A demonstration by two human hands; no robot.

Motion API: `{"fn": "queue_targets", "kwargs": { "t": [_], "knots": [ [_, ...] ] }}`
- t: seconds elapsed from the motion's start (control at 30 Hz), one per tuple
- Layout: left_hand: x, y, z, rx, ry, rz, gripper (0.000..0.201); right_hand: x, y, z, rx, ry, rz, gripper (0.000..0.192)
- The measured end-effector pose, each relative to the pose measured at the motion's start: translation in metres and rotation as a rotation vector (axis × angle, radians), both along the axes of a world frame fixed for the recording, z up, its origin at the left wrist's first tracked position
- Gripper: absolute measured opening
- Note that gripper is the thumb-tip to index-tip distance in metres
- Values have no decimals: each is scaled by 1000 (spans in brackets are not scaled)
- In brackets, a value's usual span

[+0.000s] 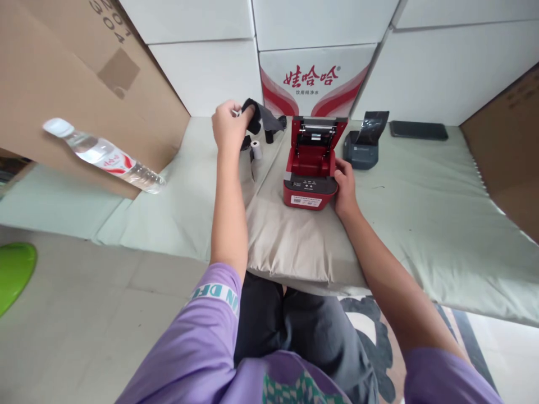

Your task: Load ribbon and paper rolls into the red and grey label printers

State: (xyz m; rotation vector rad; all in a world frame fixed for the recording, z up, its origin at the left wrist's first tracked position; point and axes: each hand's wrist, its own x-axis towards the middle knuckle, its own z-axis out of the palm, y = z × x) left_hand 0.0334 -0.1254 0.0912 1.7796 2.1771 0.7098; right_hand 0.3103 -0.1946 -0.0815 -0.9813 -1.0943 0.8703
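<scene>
A small red label printer (309, 193) with a black front panel stands on the pale green cloth, its lid raised and its paper bay in sight. My right hand (346, 188) rests against the printer's right side, fingers curled round the edge. Raised to the left of it, my left hand (227, 124) grips a roll of black strip material (265, 116) with its loose end hanging off to the right. Below that hand a small white paper roll (256, 149) stands among some dark pieces, partly hidden.
Right of the printer sit a dark blue-grey device (361, 154) with a black strip sticking up and a black phone (419, 130). A water bottle (105, 157) is at the left, by a cardboard box (76, 73). White boxes (318, 84) form a wall behind.
</scene>
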Motion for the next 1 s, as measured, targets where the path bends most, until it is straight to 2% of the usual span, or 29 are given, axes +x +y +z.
{"fn": "queue_targets", "kwargs": {
  "t": [0.1,0.23,0.37,0.57,0.77,1.0],
  "knots": [
    [3,7,-14,112,-66,102,51,-1,0,0,3,4,0,74],
    [-2,14,-26,168,-83,163,54,-1,-1,0,15,6,9,70],
    [-4,15,-26,91,-77,148,49,0,-1,1,7,-20,8,72],
    [17,20,-37,43,-38,91,30,-1,-1,3,2,-3,5,72],
    [34,28,-55,36,117,39,39,-3,-2,4,15,24,-9,70],
    [42,21,-62,35,265,-4,49,-2,-1,2,33,13,-13,68]
  ]
}}
